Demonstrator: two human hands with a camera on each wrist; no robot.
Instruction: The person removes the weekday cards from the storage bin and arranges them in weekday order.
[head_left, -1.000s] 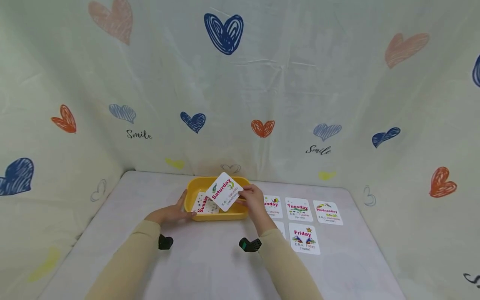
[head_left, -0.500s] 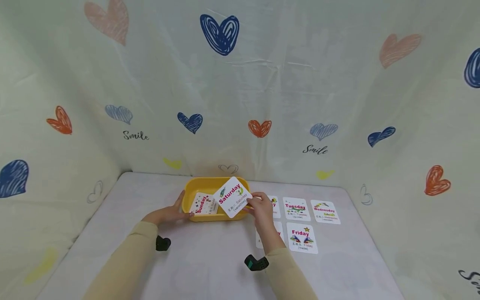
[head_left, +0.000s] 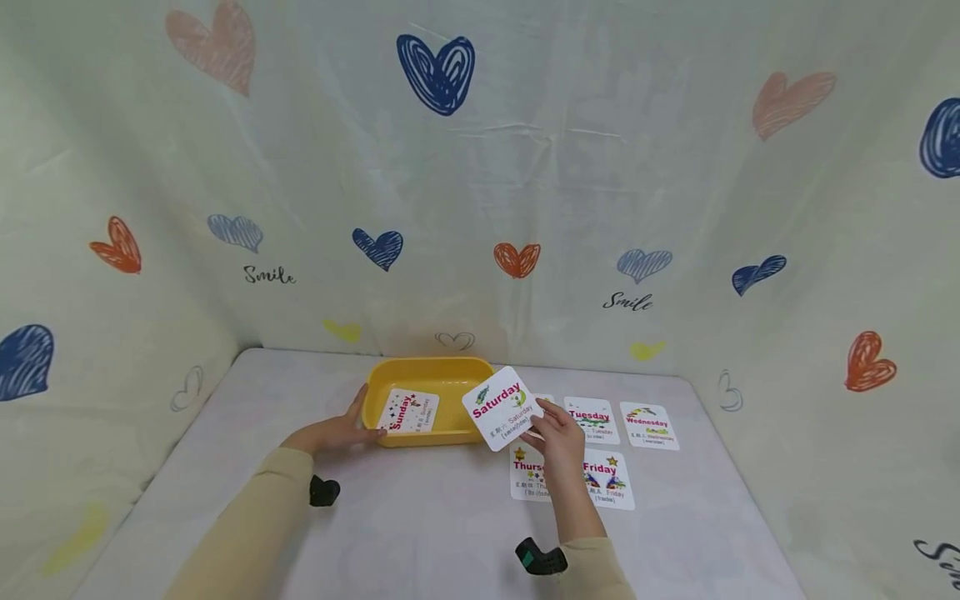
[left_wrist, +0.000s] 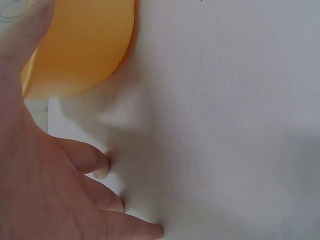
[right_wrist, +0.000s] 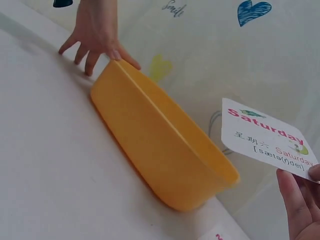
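My right hand point(head_left: 561, 440) pinches a white Saturday card point(head_left: 503, 408) by its right corner between thumb and fingers. The card is tilted above the right end of a yellow tray point(head_left: 450, 437); the right wrist view shows the Saturday card point(right_wrist: 265, 137) raised beside the tray. At the tray's left front corner, my left hand point(head_left: 333, 431) touches the rim with straight thumb and forefinger. In the left wrist view, the other fingers point(left_wrist: 82, 156) of this hand spread down to the table. A Sunday card point(head_left: 408, 412) lies inside the tray.
Right of the tray lie a Tuesday card point(head_left: 592, 421), a Wednesday card point(head_left: 649, 426), a Thursday card point(head_left: 528, 475) and a Friday card point(head_left: 613, 487). Another card behind my right hand is mostly covered. A heart-print curtain point(head_left: 450, 183) hangs behind the table.
My right hand has carried the Saturday card rightward from above the tray's middle to its right end, showing more of the tray's inside. My left hand has stayed at the tray corner.
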